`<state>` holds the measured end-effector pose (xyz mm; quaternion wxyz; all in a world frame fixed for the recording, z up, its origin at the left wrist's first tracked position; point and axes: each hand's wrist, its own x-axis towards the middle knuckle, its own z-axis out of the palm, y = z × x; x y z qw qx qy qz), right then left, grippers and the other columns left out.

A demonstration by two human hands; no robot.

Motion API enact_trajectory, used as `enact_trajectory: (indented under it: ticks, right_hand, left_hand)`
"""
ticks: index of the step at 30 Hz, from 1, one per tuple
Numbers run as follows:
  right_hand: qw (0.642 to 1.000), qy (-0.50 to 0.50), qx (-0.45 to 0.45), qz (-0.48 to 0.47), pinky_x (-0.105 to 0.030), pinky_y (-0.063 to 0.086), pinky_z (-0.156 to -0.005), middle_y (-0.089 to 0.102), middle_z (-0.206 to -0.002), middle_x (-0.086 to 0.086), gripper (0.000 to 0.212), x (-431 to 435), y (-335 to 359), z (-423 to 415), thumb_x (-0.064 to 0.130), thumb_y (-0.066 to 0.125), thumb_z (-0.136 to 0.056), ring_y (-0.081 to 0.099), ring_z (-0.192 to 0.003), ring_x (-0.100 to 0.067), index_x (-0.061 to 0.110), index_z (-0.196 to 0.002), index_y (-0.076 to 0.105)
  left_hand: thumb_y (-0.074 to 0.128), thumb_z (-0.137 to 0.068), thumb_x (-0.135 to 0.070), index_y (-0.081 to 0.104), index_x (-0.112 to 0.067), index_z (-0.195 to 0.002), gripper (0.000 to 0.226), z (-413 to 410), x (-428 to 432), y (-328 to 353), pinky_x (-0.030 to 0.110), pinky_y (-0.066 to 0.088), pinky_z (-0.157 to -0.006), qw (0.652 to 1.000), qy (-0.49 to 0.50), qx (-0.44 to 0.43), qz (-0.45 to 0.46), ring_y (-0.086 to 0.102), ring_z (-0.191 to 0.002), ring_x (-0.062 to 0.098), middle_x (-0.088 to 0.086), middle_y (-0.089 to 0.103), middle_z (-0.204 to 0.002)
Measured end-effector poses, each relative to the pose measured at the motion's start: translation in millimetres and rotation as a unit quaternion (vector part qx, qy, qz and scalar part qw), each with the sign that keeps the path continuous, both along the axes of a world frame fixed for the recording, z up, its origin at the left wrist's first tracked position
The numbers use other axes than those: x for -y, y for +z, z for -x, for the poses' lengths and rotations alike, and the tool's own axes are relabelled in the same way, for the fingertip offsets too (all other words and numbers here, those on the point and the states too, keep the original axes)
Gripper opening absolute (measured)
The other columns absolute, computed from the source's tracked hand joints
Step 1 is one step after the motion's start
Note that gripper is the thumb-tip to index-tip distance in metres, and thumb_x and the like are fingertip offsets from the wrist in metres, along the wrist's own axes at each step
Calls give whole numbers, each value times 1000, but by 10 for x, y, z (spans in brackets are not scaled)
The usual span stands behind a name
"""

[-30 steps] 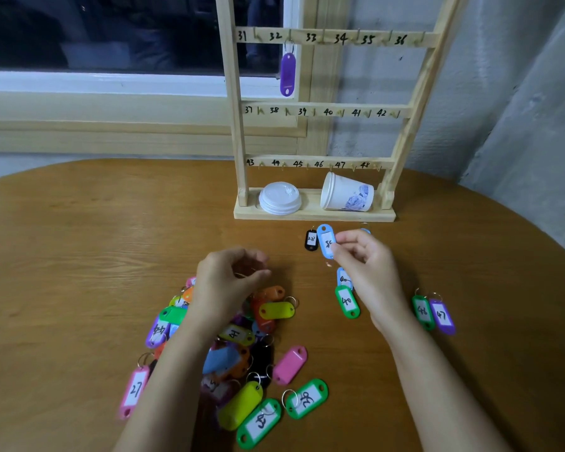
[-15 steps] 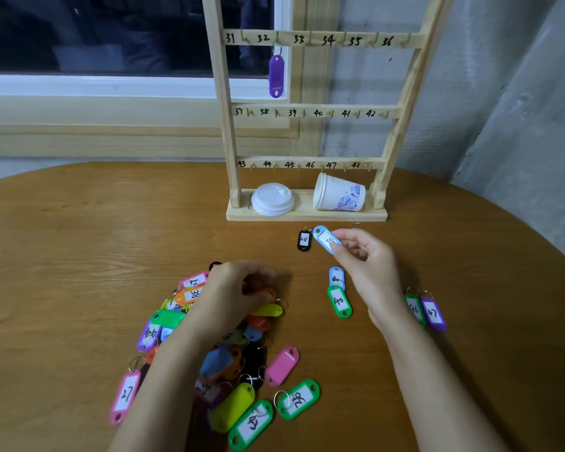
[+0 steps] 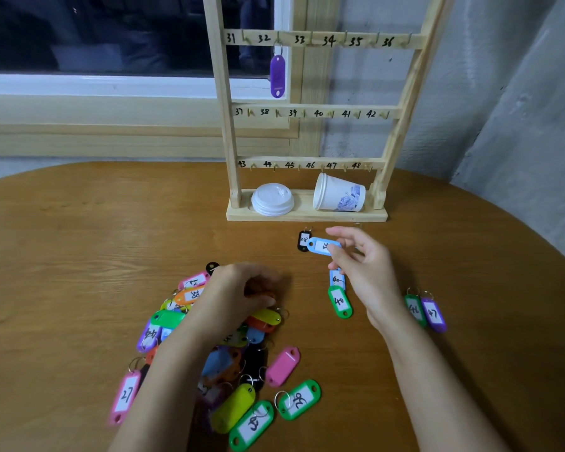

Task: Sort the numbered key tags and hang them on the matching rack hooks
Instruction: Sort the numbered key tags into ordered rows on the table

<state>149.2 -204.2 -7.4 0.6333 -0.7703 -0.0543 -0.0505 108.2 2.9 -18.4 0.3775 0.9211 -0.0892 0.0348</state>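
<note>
A wooden key rack (image 3: 307, 112) with numbered hooks 31 to 48 stands at the table's far side; one purple tag (image 3: 277, 76) hangs on hook 32. My right hand (image 3: 362, 265) pinches a light blue tag (image 3: 322, 245) just above the table, in front of the rack base. A black tag marked 28 (image 3: 304, 240) lies beside it. My left hand (image 3: 242, 295) rests curled on a pile of coloured tags (image 3: 235, 363); what its fingers grip is hidden. A green tag (image 3: 340, 301) and another blue tag (image 3: 336, 278) lie under my right hand.
A white lid (image 3: 272, 200) and a tipped paper cup (image 3: 338, 193) sit on the rack base. A green tag 46 (image 3: 415, 309) and a purple tag 47 (image 3: 433, 314) lie at the right. The round wooden table (image 3: 79, 256) meets a window sill and grey wall.
My right hand has turned the blue tag from upright to lying sideways and lowered it a little. My left hand has settled lower onto the pile.
</note>
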Motion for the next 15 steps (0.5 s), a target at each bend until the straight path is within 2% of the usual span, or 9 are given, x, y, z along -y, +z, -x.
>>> enact_trajectory:
  ticks: [3,7,10,15]
  right_hand:
    - [1000,-5,-7,-6,-19,54,-70,63,-95,3,28,-1,0,2,6,61,-89,65,-75,-6,26,-108,64]
    - [999,-4,-20,-36,-21,54,-78,66,-101,4,30,3,-5,-4,1,63,-86,65,-95,-7,22,-108,65]
    - [998,2,-25,-52,-16,54,-76,69,-96,7,23,-6,9,6,2,64,-86,65,-91,-2,22,-98,68]
    - [997,9,-23,-66,-11,50,-68,71,-85,9,18,-17,19,17,4,64,-86,66,-79,2,21,-89,69]
  left_hand:
    - [79,-71,-5,71,-20,-102,35,0,-5,-18,3,42,-71,1000,-1,4,14,61,-84,-4,-11,70,-87]
    - [78,-72,-1,71,-19,-95,30,18,15,21,5,41,-68,998,28,30,43,60,-76,-2,-11,67,-74]
    - [80,-71,-12,71,-22,-87,22,17,13,56,8,38,-67,994,65,79,38,59,-72,8,-14,67,-73]
    - [79,-72,-20,72,-23,-80,11,29,7,87,16,41,-60,982,113,130,75,53,-61,-1,-17,63,-70]
